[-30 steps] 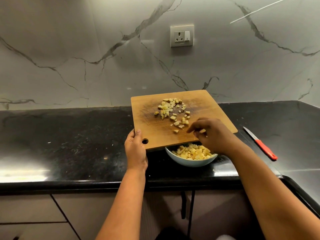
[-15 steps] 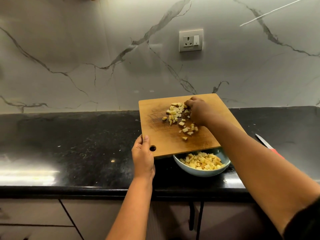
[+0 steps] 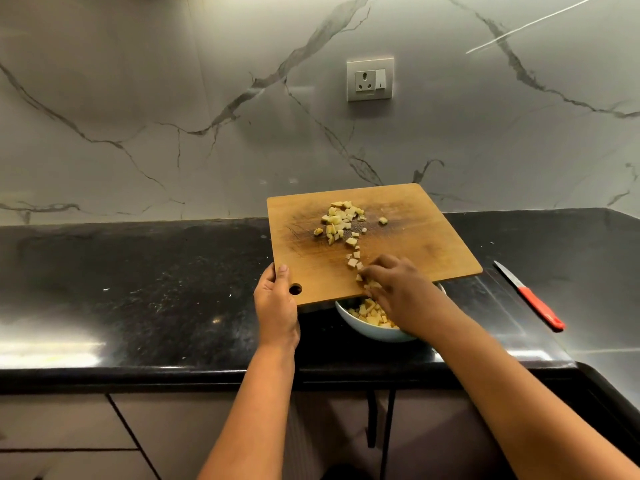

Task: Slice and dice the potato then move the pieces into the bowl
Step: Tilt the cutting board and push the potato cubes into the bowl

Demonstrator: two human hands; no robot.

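Left hand (image 3: pixel 275 306) grips cutting board (image 3: pixel 415 237) at near-left corner, board's near edge over the bowl (image 3: pixel 360 329). Right hand (image 3: pixel 398 292), fingers relaxed, rests on potato pieces (image 3: pixel 341 220) at that edge. Knife (image 3: pixel 530 296) right of board on worktop (image 3: pixel 138 289)

Single head view, facing forward and down, close over countertop (image 3: pixel 138 289)

The right hand (image 3: pixel 398 289) has swept back from the far pile to the board's near edge, dragging potato pieces (image 3: pixel 360 268) along. A few now trail toward the bowl (image 3: pixel 349 322).
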